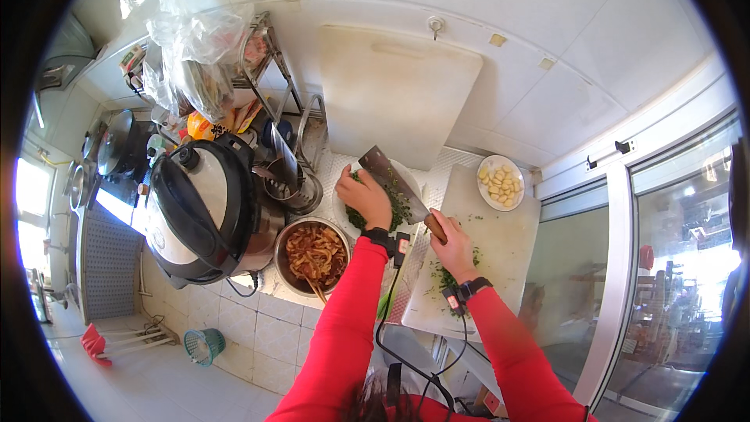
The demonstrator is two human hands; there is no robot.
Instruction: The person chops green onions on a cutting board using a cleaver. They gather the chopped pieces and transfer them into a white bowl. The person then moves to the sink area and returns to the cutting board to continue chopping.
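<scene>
The right hand (453,246) grips the wooden handle of a cleaver (394,184) above the white cutting board (500,250), where some chopped greens (447,277) lie. The left hand (366,197), fingers curled, pushes greens off the tilted blade into a white bowl (344,215). Beside it stands a metal pot (314,254) of cooked food. Farther back on the worktop, a plate (500,182) holds garlic cloves.

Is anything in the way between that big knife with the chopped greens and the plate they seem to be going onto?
Nothing visible stands between them. The right hand holds the cleaver tilted right over the white plate, and the left hand rests on the chopped greens at the blade. The metal bowl sits beside, not between.
</scene>
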